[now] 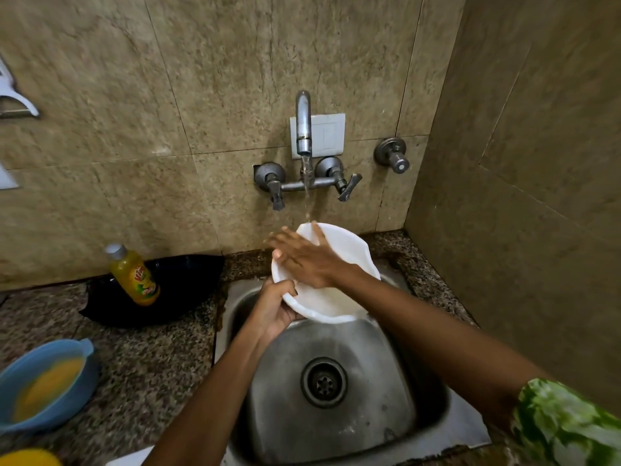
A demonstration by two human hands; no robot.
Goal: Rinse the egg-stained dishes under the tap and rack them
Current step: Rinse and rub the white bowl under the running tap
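A white plate (339, 299) is held tilted over the steel sink (339, 344), its far rim under the stream from the wall tap (303, 124). My left hand (274, 309) grips the plate's near left rim. My right hand (307, 257) lies flat on the plate's face, fingers spread toward the left, palm pressed on it. Water runs from the spout onto the top edge of the plate. A blue bowl (43, 385) with yellow egg liquid in it sits on the counter at the left.
A yellow dish-soap bottle (134, 275) stands on a black sheet (181, 287) left of the sink. Speckled granite counter (144, 364) surrounds the basin. A yellow object (28, 458) shows at the bottom left corner. A side wall closes the right.
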